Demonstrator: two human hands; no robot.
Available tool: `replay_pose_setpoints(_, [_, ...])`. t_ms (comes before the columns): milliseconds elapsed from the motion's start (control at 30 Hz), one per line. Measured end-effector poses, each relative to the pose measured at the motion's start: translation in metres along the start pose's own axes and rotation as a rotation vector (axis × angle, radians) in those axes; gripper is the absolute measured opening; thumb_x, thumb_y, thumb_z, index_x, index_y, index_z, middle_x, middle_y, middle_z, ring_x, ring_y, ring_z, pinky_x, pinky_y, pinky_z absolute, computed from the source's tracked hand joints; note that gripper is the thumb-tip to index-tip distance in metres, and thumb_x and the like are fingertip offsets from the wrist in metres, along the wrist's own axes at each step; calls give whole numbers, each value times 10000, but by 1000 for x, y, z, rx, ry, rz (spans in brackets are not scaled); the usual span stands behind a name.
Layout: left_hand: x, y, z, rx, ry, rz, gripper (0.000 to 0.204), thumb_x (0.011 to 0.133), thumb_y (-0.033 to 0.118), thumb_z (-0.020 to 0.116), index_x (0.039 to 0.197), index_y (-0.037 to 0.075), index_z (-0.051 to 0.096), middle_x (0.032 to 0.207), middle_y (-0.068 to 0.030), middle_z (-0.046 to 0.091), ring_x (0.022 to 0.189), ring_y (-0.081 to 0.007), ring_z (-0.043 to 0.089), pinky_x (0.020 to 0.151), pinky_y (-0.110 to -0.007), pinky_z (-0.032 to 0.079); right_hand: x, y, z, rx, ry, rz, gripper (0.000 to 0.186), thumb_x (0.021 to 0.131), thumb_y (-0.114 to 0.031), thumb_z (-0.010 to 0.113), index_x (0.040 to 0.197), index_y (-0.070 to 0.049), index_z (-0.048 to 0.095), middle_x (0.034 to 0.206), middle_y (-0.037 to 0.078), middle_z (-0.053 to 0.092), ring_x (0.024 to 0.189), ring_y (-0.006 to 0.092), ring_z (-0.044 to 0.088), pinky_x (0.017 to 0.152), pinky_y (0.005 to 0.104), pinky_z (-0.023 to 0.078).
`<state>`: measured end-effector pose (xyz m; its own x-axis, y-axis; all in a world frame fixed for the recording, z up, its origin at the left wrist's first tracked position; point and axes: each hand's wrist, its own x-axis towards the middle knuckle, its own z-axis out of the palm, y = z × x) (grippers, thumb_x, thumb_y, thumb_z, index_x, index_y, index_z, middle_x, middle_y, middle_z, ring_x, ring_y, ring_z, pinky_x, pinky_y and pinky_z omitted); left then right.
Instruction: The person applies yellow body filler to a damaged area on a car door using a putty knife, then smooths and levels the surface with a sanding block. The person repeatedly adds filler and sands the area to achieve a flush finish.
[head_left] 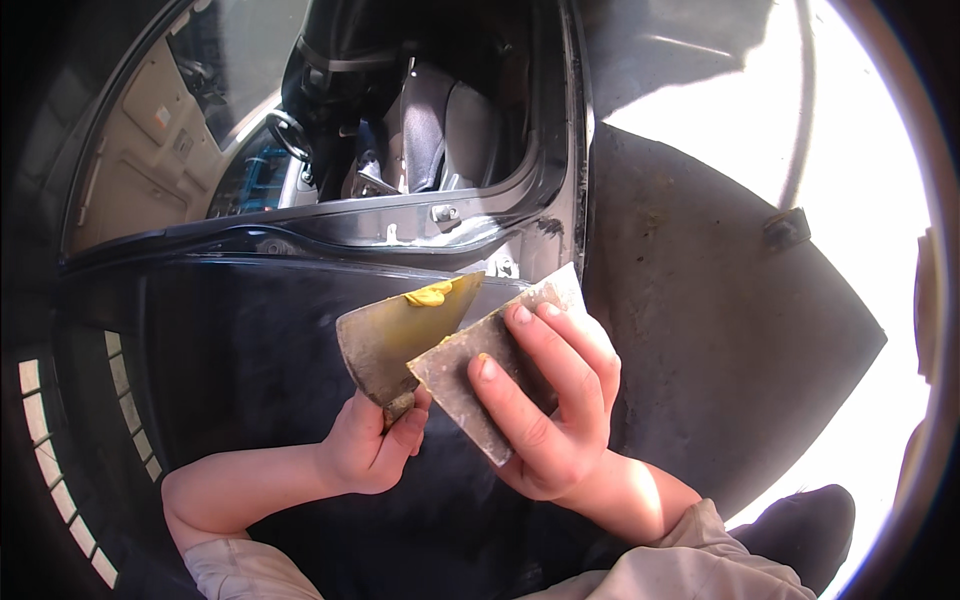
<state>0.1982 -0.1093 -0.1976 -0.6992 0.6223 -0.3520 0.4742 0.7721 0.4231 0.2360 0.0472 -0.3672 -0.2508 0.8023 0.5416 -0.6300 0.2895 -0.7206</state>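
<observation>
My left hand (375, 445) grips the handle of a wide metal putty knife (385, 335), its blade tilted up with a lump of yellow paste (430, 294) near the upper edge. My right hand (550, 400) holds a stained, rectangular flat metal spreader (465, 420) from behind and the side, three or more fingers across its face. A thin line of yellow shows along its edge. The spreader's near corner lies over or against the knife blade; whether they touch I cannot tell.
A dark car body panel (220, 370) lies beneath my hands. Above it an open door frame (555, 200) shows seats (430, 130), a steering wheel (288, 133) and an inner door panel (150, 140). At right are sunlit ground (840, 150) and a shadow with a dark hose or cable (800, 130).
</observation>
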Motion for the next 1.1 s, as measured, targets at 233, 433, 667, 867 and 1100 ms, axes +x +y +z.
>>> replay_pose_setpoints(233, [18,11,2,155,-75,113,236,994,0,547,1228,25,567,1030,-110,696,770,-245,699,687,-357,557,-3,-9,11,19,-16,12,527,731,-152,816,1249,-81,758,1343,205,625,1141,374,592,980,458,510])
replay_pose_setpoints(433, [13,6,0,299,-55,208,262,973,-1,545,1231,13,587,1015,-126,717,811,-266,707,687,-355,541,-7,-7,16,131,-206,68,682,629,-13,745,1309,-68,741,1321,150,658,1095,343,620,939,423,534])
replay_pose_setpoints(667, [23,22,-41,-53,62,-46,146,1017,16,512,1163,20,508,878,-68,600,648,-141,569,554,-281,488,0,36,-30,356,-325,278,426,816,143,643,1209,13,743,1223,170,711,1041,294,699,924,372,530])
replay_pose_setpoints(867, [55,1,-60,-71,330,115,81,1075,118,380,1110,45,389,957,-68,460,650,-89,437,491,-221,415,-48,137,-52,901,66,1265,265,1031,-36,609,1283,13,673,1211,79,737,1101,161,688,997,330,531])
replay_pose_setpoints(1100, [47,-10,-62,49,235,44,131,1081,148,358,1112,33,411,942,-66,439,644,-87,439,477,-209,412,-89,157,-23,373,-254,1117,286,983,-32,660,1260,5,718,1099,63,773,984,129,698,929,283,535])
